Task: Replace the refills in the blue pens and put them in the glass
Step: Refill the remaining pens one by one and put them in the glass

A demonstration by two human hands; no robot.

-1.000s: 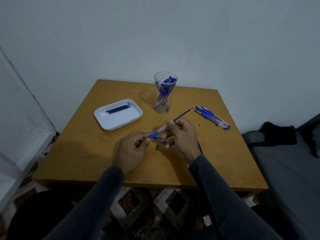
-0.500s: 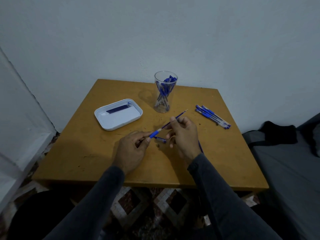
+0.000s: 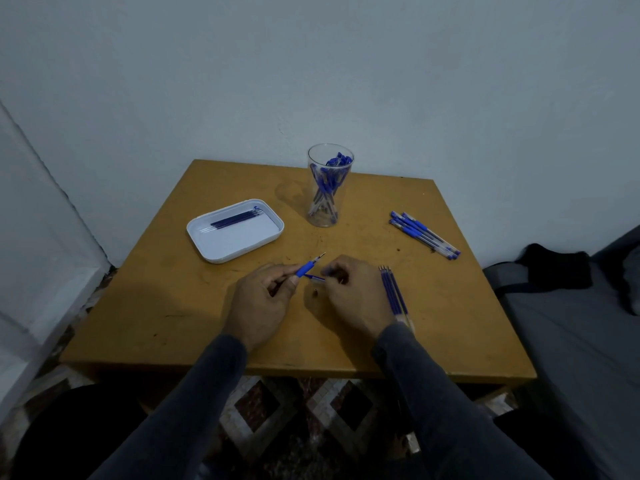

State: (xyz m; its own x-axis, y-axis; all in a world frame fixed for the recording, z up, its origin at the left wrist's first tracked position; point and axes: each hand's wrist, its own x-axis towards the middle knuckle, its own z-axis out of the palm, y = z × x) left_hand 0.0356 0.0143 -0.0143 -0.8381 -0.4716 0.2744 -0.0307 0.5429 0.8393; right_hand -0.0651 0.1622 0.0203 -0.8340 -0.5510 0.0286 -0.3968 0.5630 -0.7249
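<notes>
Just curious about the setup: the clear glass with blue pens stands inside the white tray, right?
Not quite. In the head view, the clear glass with blue pens stands on the wooden table, beside the white tray, apart from it.

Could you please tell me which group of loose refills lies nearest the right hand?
The refills on the bare table, just beside the right hand; the other refills lie in the white tray beyond the left hand.

pen [image 3: 306,269] in left grip [image 3: 258,303]
</notes>
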